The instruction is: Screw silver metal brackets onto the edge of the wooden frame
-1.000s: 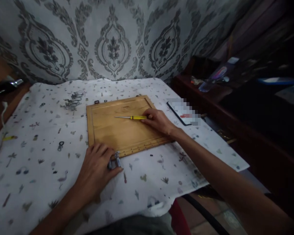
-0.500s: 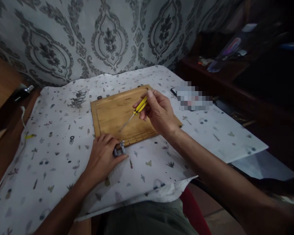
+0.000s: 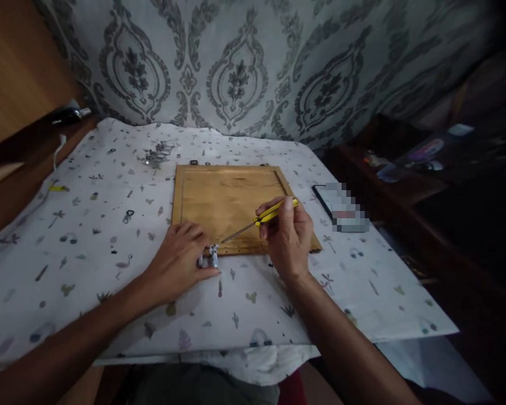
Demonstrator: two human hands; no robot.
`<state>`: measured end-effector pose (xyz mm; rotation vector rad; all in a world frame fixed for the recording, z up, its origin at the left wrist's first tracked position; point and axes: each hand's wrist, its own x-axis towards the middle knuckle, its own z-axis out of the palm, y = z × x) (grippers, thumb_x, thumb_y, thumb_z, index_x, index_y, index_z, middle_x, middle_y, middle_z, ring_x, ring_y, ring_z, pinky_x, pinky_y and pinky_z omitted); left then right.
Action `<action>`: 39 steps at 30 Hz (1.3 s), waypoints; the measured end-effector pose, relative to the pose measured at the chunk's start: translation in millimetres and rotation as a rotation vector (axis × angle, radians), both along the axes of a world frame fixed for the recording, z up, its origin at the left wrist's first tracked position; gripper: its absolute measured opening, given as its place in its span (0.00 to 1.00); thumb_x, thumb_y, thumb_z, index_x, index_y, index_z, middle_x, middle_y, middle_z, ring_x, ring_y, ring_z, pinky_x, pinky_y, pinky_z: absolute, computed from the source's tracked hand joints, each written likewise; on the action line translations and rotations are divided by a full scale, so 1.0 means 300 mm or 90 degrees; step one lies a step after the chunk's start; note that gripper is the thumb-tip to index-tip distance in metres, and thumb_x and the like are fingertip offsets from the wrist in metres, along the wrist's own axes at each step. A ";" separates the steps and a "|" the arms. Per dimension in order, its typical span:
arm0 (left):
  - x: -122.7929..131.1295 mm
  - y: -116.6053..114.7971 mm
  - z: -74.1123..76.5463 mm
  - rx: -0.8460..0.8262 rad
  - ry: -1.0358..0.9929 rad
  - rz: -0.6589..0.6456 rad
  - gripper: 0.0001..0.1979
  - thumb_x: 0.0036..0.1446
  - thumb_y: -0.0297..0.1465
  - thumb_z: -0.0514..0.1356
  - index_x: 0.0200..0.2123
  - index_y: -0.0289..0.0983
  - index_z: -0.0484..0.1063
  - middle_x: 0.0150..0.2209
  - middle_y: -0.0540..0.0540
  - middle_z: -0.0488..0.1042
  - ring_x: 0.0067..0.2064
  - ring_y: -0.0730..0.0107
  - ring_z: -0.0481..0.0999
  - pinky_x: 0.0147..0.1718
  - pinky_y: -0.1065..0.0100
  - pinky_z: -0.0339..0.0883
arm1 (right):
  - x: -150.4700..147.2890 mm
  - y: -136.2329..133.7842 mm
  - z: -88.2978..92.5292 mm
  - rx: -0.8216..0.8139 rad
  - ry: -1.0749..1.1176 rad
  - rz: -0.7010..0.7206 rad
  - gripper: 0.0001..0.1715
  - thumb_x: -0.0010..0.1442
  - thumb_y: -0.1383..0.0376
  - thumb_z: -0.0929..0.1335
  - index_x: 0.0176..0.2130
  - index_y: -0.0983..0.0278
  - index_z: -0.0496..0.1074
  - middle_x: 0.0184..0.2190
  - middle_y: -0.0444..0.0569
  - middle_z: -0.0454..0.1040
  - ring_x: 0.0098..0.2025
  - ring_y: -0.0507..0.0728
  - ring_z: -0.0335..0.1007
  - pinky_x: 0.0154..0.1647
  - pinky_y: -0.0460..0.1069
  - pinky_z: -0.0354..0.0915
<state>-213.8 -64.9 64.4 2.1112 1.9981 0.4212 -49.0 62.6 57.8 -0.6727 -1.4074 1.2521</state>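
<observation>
My right hand [image 3: 293,236] is closed around the yellow-and-black handle of a screwdriver [image 3: 274,212]. Its thin metal shaft slants down to the left, and the tip is just to the right of a metal cabinet hinge [image 3: 213,253]. That hinge sits at the near edge of a wooden panel [image 3: 231,197], towards its left corner. My left hand [image 3: 179,253] grips the hinge, thumb in front and fingers resting on the panel; part of the hinge is hidden behind it. A row of small dark holes runs along the panel's near edge.
Several metal hinges [image 3: 158,154] lie in a pile behind the panel on the left. A phone [image 3: 341,211], partly blurred out, lies to the right. The table wears a patterned white cloth [image 3: 152,326]. A plastic bottle [image 3: 425,152] is on dark furniture at right.
My right hand has brought the screwdriver down, its tip now closer to the hinge and its shaft flatter. My left hand stays on the hinge. The camera view has tilted and shifted.
</observation>
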 end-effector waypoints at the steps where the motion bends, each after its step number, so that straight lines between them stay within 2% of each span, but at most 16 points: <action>1: 0.000 0.000 -0.003 0.006 0.003 0.000 0.15 0.53 0.38 0.73 0.36 0.36 0.74 0.40 0.46 0.74 0.47 0.54 0.72 0.46 0.54 0.64 | -0.001 -0.005 -0.002 0.011 -0.014 0.008 0.27 0.65 0.41 0.67 0.32 0.61 0.67 0.30 0.45 0.77 0.16 0.45 0.59 0.15 0.43 0.55; 8: -0.002 -0.002 -0.024 0.043 0.020 0.004 0.17 0.53 0.41 0.72 0.35 0.37 0.72 0.39 0.47 0.74 0.46 0.56 0.72 0.46 0.56 0.64 | -0.009 -0.018 -0.020 0.030 -0.035 0.036 0.27 0.64 0.41 0.67 0.33 0.62 0.69 0.32 0.46 0.77 0.17 0.45 0.62 0.17 0.43 0.59; 17: 0.001 0.002 0.007 -0.011 0.003 0.008 0.16 0.54 0.40 0.73 0.35 0.36 0.73 0.40 0.46 0.73 0.46 0.55 0.71 0.46 0.55 0.63 | -0.008 -0.022 -0.026 0.034 -0.038 0.049 0.25 0.66 0.44 0.66 0.33 0.62 0.69 0.32 0.45 0.77 0.17 0.44 0.62 0.16 0.42 0.59; 28: 0.001 0.007 0.007 -0.040 -0.010 0.019 0.18 0.52 0.41 0.73 0.36 0.35 0.73 0.41 0.45 0.73 0.48 0.54 0.71 0.48 0.54 0.63 | -0.012 -0.023 -0.025 0.053 -0.020 0.076 0.23 0.67 0.46 0.67 0.34 0.62 0.69 0.31 0.43 0.76 0.17 0.44 0.64 0.17 0.42 0.61; 34: 0.003 0.006 0.016 -0.048 -0.024 0.027 0.18 0.52 0.41 0.73 0.37 0.35 0.74 0.41 0.46 0.73 0.48 0.52 0.71 0.49 0.53 0.63 | -0.013 -0.047 0.012 0.081 -0.031 0.136 0.21 0.66 0.48 0.69 0.35 0.62 0.70 0.31 0.42 0.76 0.18 0.45 0.67 0.18 0.42 0.64; 39: 0.000 0.004 0.004 -0.031 -0.017 0.022 0.19 0.51 0.42 0.74 0.38 0.35 0.74 0.42 0.45 0.74 0.49 0.52 0.71 0.49 0.53 0.64 | -0.019 -0.054 0.059 0.114 -0.135 0.241 0.18 0.66 0.50 0.70 0.36 0.63 0.72 0.30 0.41 0.73 0.21 0.45 0.70 0.21 0.42 0.66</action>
